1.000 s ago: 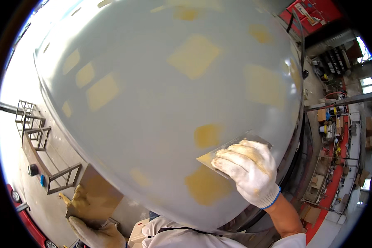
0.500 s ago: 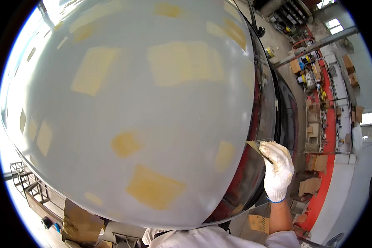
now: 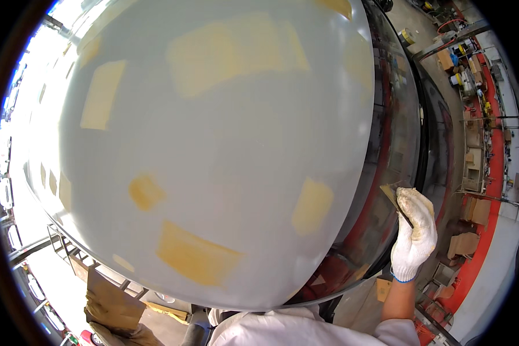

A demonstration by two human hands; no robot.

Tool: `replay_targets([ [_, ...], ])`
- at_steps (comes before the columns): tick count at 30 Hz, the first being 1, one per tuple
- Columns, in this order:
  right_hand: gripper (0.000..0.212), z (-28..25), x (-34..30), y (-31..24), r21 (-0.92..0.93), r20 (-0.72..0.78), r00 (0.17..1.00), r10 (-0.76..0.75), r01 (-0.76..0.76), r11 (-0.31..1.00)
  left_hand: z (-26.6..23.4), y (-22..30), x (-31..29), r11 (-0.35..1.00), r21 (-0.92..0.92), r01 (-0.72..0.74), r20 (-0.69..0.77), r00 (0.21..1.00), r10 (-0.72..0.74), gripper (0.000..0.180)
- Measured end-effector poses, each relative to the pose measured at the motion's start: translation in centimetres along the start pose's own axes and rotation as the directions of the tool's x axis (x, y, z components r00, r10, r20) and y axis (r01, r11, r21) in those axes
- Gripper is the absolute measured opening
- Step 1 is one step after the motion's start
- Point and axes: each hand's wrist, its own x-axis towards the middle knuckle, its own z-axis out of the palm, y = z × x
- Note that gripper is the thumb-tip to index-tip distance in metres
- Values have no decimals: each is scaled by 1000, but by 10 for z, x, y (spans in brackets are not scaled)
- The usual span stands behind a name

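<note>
Gripping spreader (image 3: 390,194) in right hand (image 3: 416,233), now moved right off gray panel (image 3: 236,150), so touching no yellow patches (image 3: 199,254); can't tell grip of left hand (image 3: 127,336).

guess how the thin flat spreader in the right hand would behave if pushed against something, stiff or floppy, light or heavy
The spreader looks straight and thin nearly edge-on, so it is probably fairly stiff with perhaps a little flex. It is likely light: the gloved right hand holds it alone. Yellowish residue near its far corner may make that part slippery.
</note>
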Motion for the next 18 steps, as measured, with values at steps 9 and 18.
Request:
replay_targets([
  [9, 33, -10, -24, 19, 6, -24, 1000, 13, -13, 1000, 11, 46, 5, 997, -60, -43, 79, 996, 48, 41],
  [18, 31, -28, -56, 23, 51, 2, 1000, 22, -22, 998, -23, 36, -2, 957, 240, -165, 177, 976, 124, 48],
])
